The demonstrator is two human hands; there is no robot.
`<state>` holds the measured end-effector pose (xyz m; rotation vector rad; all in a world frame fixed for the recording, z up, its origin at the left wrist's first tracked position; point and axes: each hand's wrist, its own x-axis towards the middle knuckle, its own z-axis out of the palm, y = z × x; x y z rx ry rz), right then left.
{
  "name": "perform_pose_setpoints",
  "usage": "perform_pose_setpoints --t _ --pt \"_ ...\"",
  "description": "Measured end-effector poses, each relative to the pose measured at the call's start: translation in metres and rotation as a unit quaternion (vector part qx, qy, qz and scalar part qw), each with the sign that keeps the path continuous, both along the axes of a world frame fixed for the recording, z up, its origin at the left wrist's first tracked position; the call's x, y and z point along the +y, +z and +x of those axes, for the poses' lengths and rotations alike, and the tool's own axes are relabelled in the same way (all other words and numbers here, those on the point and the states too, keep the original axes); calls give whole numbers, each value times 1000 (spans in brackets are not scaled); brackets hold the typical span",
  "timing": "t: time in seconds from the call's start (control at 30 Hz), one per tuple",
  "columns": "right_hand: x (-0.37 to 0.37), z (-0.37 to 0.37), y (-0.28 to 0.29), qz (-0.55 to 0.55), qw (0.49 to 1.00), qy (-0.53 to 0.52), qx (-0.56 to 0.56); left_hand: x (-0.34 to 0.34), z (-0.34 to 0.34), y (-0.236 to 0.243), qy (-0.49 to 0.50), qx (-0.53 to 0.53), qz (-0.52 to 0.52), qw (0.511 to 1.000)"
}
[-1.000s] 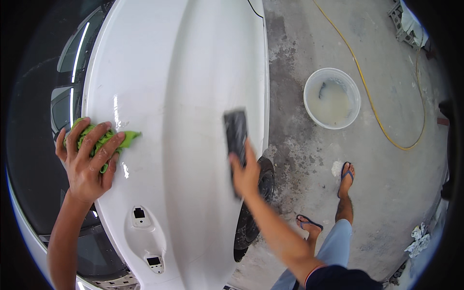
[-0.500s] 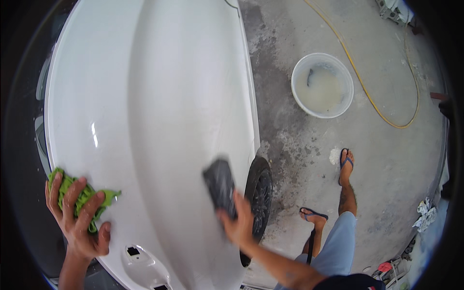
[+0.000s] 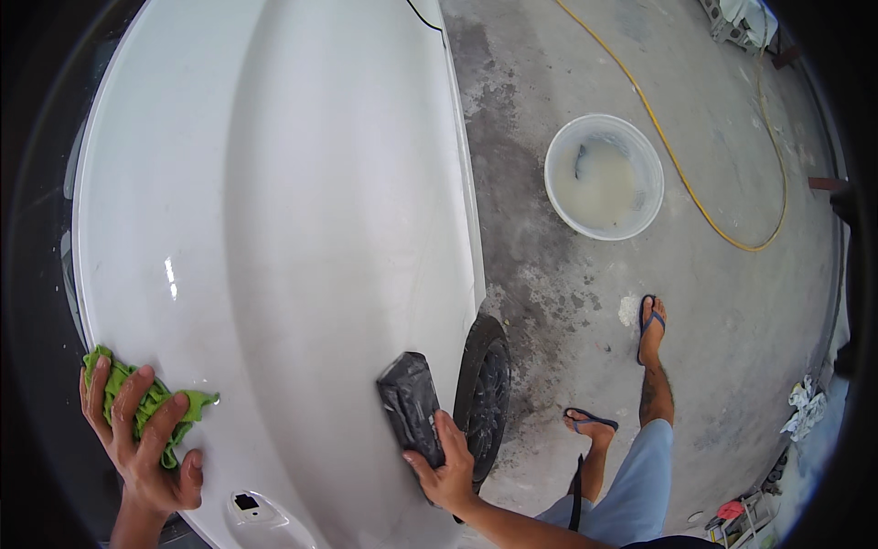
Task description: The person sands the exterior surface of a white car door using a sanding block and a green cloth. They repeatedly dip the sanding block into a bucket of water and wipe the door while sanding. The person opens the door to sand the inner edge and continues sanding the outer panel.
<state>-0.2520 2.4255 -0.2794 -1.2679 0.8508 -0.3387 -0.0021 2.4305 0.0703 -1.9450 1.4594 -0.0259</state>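
My right hand (image 3: 445, 467) grips a dark grey sanding block (image 3: 409, 400), its long face lying against the white car panel (image 3: 320, 256) near the wheel. The block's surface is smeared with pale residue. Over at the panel's left edge, my left hand (image 3: 146, 448) presses a crumpled green cloth (image 3: 137, 403), with fingers spread over it and the thumb off to the side. Part of the cloth is hidden beneath the fingers. Below, the panel has a door-handle recess (image 3: 274, 522) with a square dark hole.
A black-tyred wheel (image 3: 487, 389) sits under the panel's right edge. On the wet-stained concrete floor (image 3: 549, 284) stands a white bucket (image 3: 550, 174) of cloudy liquid. A yellow hose (image 3: 672, 151) curves beyond it. Feet in blue flip-flops (image 3: 651, 320) stand nearby.
The sanding block in my right hand has moved slightly down the panel. The view has shifted a little; my left hand stays on the green cloth.
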Motion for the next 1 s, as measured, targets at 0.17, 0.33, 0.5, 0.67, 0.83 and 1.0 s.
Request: perform_pose_setpoints --t 0.17,0.33,0.5,0.67,0.83,1.0 --pt "-124 151 -147 41 997 -66 10 3 5 -2 -9 -2 -15 1000" --pt "-99 115 -93 94 993 -10 75 5 3 -4 0 -2 -20 1000" --pt "-14 19 -15 -30 999 34 -2 7 2 1 -6 8 -11 1000" --pt "-164 179 -164 192 981 -2 21 6 5 -2 -2 5 -11 1000" --pt "-90 94 -77 163 986 12 34 3 2 -3 12 2 -21 1000" --pt "-47 49 -49 -10 1000 19 -12 3 5 0 -11 20 5 1000"
